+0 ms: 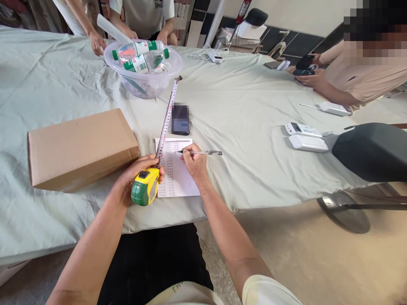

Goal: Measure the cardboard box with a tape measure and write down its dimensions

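Note:
My left hand (135,173) is closed around a yellow and green tape measure (144,187) near the table's front edge. Its tape blade (167,116) runs out away from me to the clear plastic bowl (143,80). My right hand (194,163) pinches a pen (203,152), its tip resting on a sheet of paper (174,173) filled with rows of written numbers. A brown cardboard box (79,146) lies just left of my left hand. A dark phone (180,119) rests beyond the paper.
The bowl holds plastic bottles (140,55) with green caps. Other people's hands reach in at the far side and at the right, one holding a phone (304,63). White devices (307,137) lie at the right, beside a dark chair (370,150). A wrinkled pale cloth (248,110) covers the table.

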`<state>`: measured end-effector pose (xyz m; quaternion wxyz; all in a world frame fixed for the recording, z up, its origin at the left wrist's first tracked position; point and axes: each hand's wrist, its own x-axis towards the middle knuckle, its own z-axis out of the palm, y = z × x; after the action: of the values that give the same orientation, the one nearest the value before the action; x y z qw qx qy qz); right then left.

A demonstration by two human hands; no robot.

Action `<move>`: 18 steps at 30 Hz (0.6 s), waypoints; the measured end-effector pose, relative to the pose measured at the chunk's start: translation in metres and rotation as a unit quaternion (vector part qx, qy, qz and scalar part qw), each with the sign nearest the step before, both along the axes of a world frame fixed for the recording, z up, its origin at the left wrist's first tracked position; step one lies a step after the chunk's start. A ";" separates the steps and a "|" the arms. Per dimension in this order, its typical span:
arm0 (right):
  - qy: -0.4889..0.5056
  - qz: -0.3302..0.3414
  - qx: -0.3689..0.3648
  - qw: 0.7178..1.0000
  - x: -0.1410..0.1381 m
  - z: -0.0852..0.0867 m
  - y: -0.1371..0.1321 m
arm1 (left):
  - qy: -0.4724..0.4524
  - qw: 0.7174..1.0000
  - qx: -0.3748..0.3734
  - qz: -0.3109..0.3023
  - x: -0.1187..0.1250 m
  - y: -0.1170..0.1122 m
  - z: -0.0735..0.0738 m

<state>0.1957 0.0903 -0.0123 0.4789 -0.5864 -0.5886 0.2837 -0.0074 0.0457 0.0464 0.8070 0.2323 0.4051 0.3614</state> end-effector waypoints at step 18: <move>-0.006 -0.006 0.004 1.000 0.000 0.000 0.001 | -0.002 1.000 0.000 -0.008 -0.001 -0.001 -0.002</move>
<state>0.1961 0.0910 -0.0124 0.4798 -0.5897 -0.5886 0.2748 -0.0081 0.0451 0.0446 0.8105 0.2351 0.4017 0.3556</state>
